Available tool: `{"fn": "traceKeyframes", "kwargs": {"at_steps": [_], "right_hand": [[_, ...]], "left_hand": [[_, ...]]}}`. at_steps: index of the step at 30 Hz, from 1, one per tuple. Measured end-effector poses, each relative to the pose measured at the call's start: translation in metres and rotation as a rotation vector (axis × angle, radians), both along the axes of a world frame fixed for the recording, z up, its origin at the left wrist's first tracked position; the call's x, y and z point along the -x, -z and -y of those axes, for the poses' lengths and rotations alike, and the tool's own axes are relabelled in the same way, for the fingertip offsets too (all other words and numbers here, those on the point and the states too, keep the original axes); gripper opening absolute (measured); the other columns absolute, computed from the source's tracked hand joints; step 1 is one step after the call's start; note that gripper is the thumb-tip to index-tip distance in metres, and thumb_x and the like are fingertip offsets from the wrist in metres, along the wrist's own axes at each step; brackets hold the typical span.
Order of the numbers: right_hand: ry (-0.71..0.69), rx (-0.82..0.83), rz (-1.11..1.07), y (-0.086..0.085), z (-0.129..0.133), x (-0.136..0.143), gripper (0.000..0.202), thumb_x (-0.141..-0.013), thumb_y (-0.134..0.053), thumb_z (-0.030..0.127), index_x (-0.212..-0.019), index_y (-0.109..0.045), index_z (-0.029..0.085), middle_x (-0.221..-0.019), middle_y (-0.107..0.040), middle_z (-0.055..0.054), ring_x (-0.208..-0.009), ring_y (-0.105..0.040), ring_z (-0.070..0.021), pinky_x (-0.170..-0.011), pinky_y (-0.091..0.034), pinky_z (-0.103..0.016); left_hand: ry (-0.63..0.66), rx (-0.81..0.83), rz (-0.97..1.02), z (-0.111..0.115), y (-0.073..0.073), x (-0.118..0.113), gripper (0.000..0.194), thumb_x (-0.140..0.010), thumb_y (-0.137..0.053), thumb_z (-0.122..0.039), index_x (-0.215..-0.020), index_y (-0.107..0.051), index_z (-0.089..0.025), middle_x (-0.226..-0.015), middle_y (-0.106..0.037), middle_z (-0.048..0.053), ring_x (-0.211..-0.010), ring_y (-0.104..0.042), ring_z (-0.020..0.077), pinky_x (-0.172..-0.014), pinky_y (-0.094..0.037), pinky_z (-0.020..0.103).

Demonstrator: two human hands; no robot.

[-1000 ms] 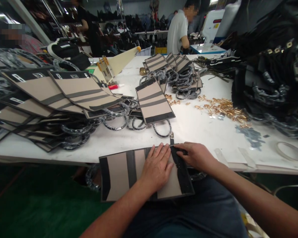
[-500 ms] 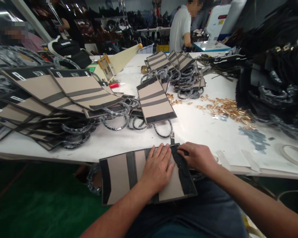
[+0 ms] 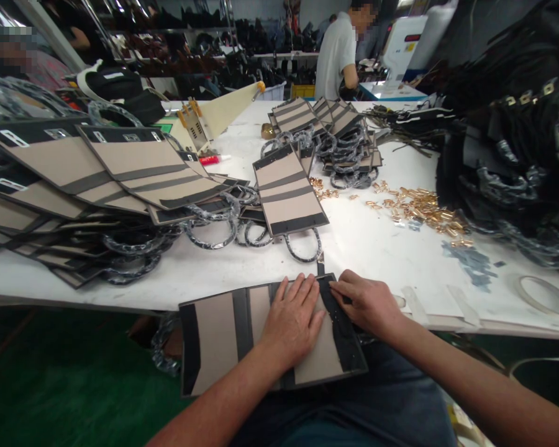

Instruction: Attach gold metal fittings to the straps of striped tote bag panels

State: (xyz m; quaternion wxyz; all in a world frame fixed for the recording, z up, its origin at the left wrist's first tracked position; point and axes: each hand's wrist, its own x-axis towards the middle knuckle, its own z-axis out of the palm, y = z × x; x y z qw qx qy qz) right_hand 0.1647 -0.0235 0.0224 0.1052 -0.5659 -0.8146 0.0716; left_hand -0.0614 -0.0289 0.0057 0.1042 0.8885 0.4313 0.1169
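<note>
A beige bag panel (image 3: 217, 338) with dark strips lies at the table's front edge, partly over my lap. My left hand (image 3: 292, 316) rests flat on it, fingers stretched out towards the top edge. At the panel's upper right corner my right hand (image 3: 370, 305) is closed, thumb and fingertips pressed together on the black end strip (image 3: 342, 329). Whatever sits between those fingertips is hidden. Small holes or specks show along the strip. A plastic-wrapped handle (image 3: 164, 347) sticks out past the panel's left end, and a short dark tab (image 3: 321, 266) points away at its top.
Stacked panels (image 3: 142, 164) with wrapped handles fill the left side; another panel (image 3: 289, 192) lies ahead. Gold metal pieces (image 3: 419, 208), grey slips (image 3: 472, 264) and a tape roll (image 3: 545, 295) lie to the right. Black bags (image 3: 507, 149) are piled far right. A person (image 3: 335, 56) stands behind.
The view has shifted slightly, so the table's things sit a little further left. Both hands keep their places on the panel; my right fingertips have moved only slightly at the strip.
</note>
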Motion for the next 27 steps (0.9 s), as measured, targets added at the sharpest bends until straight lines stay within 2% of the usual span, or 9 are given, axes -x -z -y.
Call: {"fn": "traceKeyframes", "kwargs": {"at_steps": [6,11,17,21,23,25,27], "right_hand": [[-0.067,-0.001,0.009,0.000,-0.002,0.001,0.018,-0.103,-0.052,0.025,-0.097,-0.069,0.024,-0.092,-0.068,-0.002,-0.077,-0.066,-0.0163,-0.060,-0.032,-0.031],[-0.121,0.031,0.059,-0.003,-0.008,0.003,0.012,-0.096,-0.057,0.017,-0.101,-0.067,0.022,-0.101,-0.071,-0.004,-0.083,-0.067,-0.0183,-0.062,-0.036,-0.031],[-0.126,0.069,0.108,-0.022,-0.011,0.011,0.017,-0.090,-0.062,0.019,-0.105,-0.070,0.020,-0.108,-0.075,-0.008,-0.086,-0.072,-0.0230,-0.061,-0.044,-0.033],[-0.055,0.027,0.097,-0.038,-0.010,0.009,0.012,-0.094,-0.064,0.028,-0.096,-0.075,0.029,-0.098,-0.078,-0.002,-0.079,-0.074,-0.0201,-0.062,-0.048,-0.031],[0.040,0.012,0.002,-0.042,-0.015,-0.003,0.016,-0.097,-0.063,0.033,-0.095,-0.078,0.035,-0.096,-0.079,0.001,-0.083,-0.075,-0.0183,-0.068,-0.051,-0.027],[0.191,-0.003,-0.105,-0.040,-0.025,-0.028,0.018,-0.098,-0.064,0.036,-0.104,-0.081,0.037,-0.101,-0.080,0.002,-0.091,-0.076,-0.0181,-0.078,-0.053,-0.025],[0.352,-0.013,-0.140,-0.036,-0.041,-0.064,0.023,-0.097,-0.065,0.036,-0.113,-0.081,0.032,-0.107,-0.081,0.000,-0.097,-0.076,-0.0199,-0.085,-0.054,-0.027]], "left_hand": [[0.011,-0.081,0.006,-0.003,0.002,-0.001,0.056,-0.109,-0.045,-0.043,-0.157,-0.050,-0.016,-0.167,-0.044,0.008,-0.157,-0.038,0.0301,-0.130,-0.029,0.057],[0.039,-0.199,-0.025,-0.009,0.008,0.000,0.052,-0.107,-0.049,-0.038,-0.154,-0.055,-0.016,-0.164,-0.049,0.010,-0.152,-0.045,0.0333,-0.126,-0.034,0.059],[0.108,-0.449,-0.068,-0.016,0.017,0.004,0.053,-0.103,-0.054,-0.038,-0.151,-0.057,-0.015,-0.159,-0.055,0.010,-0.145,-0.053,0.0337,-0.120,-0.039,0.055],[0.130,-0.582,-0.077,-0.022,0.022,0.008,0.054,-0.102,-0.056,-0.039,-0.151,-0.056,-0.015,-0.159,-0.056,0.007,-0.144,-0.054,0.0308,-0.117,-0.041,0.051],[0.129,-0.615,-0.067,-0.025,0.024,0.009,0.055,-0.101,-0.057,-0.039,-0.151,-0.055,-0.016,-0.159,-0.056,0.006,-0.144,-0.054,0.0295,-0.116,-0.042,0.050],[0.126,-0.631,-0.040,-0.027,0.026,0.010,0.055,-0.100,-0.057,-0.038,-0.151,-0.055,-0.017,-0.158,-0.057,0.005,-0.143,-0.055,0.0283,-0.115,-0.043,0.048],[0.124,-0.635,-0.011,-0.029,0.026,0.010,0.054,-0.100,-0.057,-0.038,-0.151,-0.055,-0.019,-0.157,-0.058,0.005,-0.142,-0.056,0.0271,-0.114,-0.043,0.046]]}}
